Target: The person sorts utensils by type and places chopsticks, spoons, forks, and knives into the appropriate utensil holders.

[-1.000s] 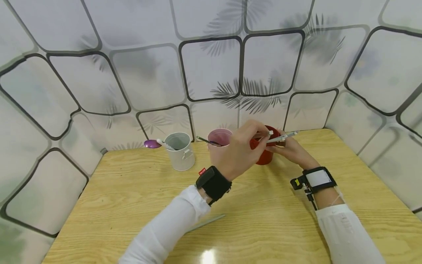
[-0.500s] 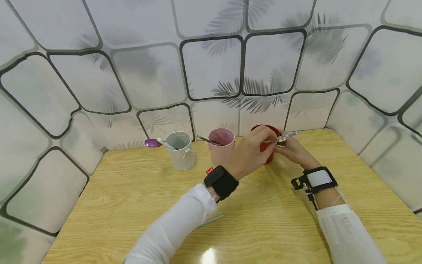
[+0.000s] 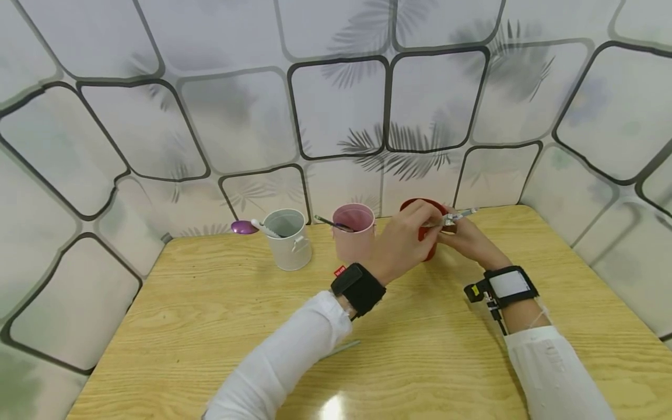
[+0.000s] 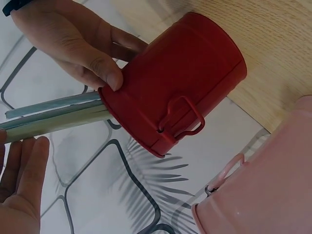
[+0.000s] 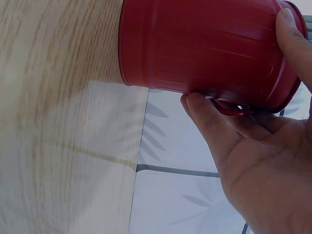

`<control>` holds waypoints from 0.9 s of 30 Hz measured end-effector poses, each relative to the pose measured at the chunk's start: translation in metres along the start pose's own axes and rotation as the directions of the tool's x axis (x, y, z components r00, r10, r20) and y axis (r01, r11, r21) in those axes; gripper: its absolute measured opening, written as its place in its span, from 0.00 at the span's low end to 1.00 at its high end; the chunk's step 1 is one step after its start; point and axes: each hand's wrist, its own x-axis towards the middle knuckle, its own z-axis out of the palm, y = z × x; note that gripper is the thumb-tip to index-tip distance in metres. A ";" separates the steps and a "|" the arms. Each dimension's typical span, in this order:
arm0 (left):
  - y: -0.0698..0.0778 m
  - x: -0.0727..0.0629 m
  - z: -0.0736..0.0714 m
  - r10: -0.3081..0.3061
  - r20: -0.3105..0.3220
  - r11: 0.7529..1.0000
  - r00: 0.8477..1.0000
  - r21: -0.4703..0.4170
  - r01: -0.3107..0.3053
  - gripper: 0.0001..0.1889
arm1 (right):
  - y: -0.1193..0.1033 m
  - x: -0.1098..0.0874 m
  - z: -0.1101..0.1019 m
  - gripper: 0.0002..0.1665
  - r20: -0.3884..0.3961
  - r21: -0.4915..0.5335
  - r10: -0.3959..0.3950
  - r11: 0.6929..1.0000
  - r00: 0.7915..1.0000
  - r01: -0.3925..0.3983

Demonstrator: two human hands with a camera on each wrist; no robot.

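Note:
My right hand [image 3: 467,236] grips the small red metal bucket [image 4: 180,73], its thumb at the rim and its other fingers beside the wire handle [image 5: 234,109]. Several slim, pen-like sticks, pale blue [image 4: 53,105] and pale green [image 4: 63,123], stand in the bucket and poke out above its rim. My left hand [image 3: 404,242] is over the bucket's mouth and pinches the pale green stick near its upper end. In the head view the left hand hides part of the bucket. The sticks' lower ends are hidden inside.
A pink bucket [image 3: 354,245] with a dark slim stick [image 3: 333,223] stands left of the red one. Farther left, a white bucket [image 3: 289,254] holds a purple spoon [image 3: 244,227]. Another pale stick [image 3: 343,347] lies on the wooden table [image 3: 210,303], partly behind the left sleeve.
My left hand has moved right and slightly down toward the red bucket, lowering a stick in among the others. The right hand keeps its grip on the bucket.

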 end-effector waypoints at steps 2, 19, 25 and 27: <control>0.000 0.000 0.001 -0.010 0.005 1.000 1.000 -0.001 0.010 0.06 | 0.000 0.000 0.000 0.36 0.002 -0.005 0.005 1.000 1.000 -0.005; -0.001 0.006 0.006 -0.112 0.017 0.989 0.994 0.099 0.110 0.05 | 0.000 0.000 0.001 0.34 -0.018 0.018 -0.032 0.999 0.999 0.032; -0.004 0.007 0.010 -0.123 0.009 0.985 0.992 0.124 0.121 0.06 | 0.001 0.000 0.001 0.34 -0.024 0.013 -0.039 0.999 0.999 0.039; -0.004 0.007 0.011 -0.125 0.013 0.984 0.992 0.128 0.122 0.06 | 0.001 0.000 0.002 0.35 -0.023 0.010 -0.047 0.999 0.999 0.047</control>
